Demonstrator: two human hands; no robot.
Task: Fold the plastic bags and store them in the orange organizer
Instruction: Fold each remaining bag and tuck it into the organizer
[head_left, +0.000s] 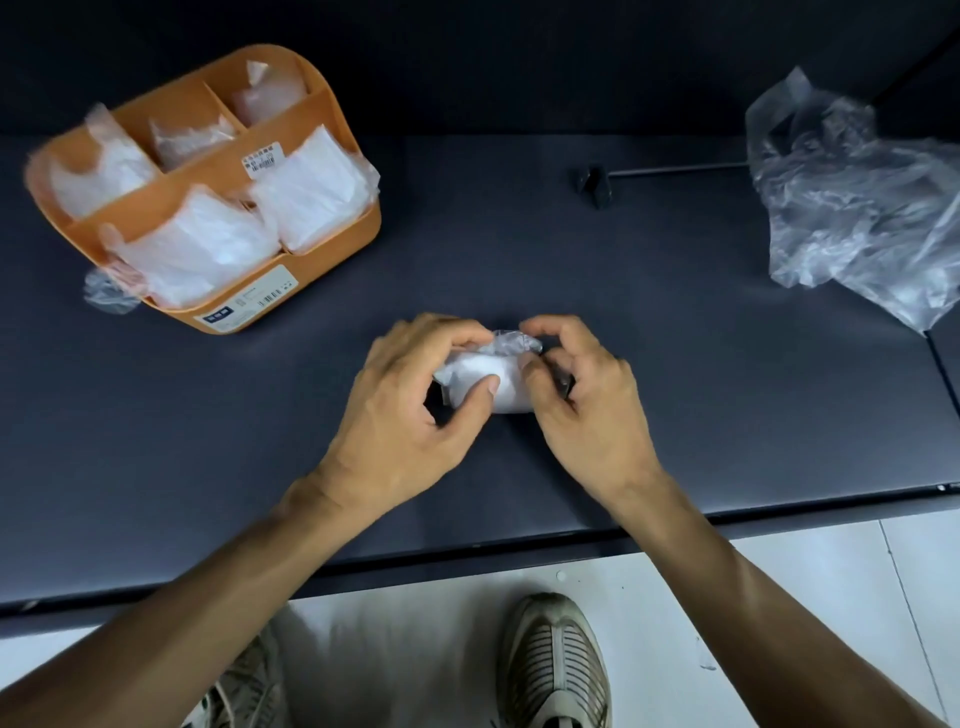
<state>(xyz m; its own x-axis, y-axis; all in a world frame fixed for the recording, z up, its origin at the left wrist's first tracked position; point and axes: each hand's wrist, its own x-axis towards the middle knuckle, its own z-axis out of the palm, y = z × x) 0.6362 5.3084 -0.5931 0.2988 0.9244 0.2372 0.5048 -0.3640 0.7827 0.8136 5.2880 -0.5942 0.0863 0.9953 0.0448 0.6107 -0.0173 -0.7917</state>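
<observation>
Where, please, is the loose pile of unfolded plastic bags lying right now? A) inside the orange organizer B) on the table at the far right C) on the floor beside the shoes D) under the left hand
B: the crumpled clear bags lie on the dark table at the far right, away from the orange organizer.

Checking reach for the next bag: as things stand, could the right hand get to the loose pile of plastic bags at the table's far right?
Probably yes. Bare tabletop lies between the right hand and the pile of plastic bags, but that hand now pinches the folded bag.
</observation>
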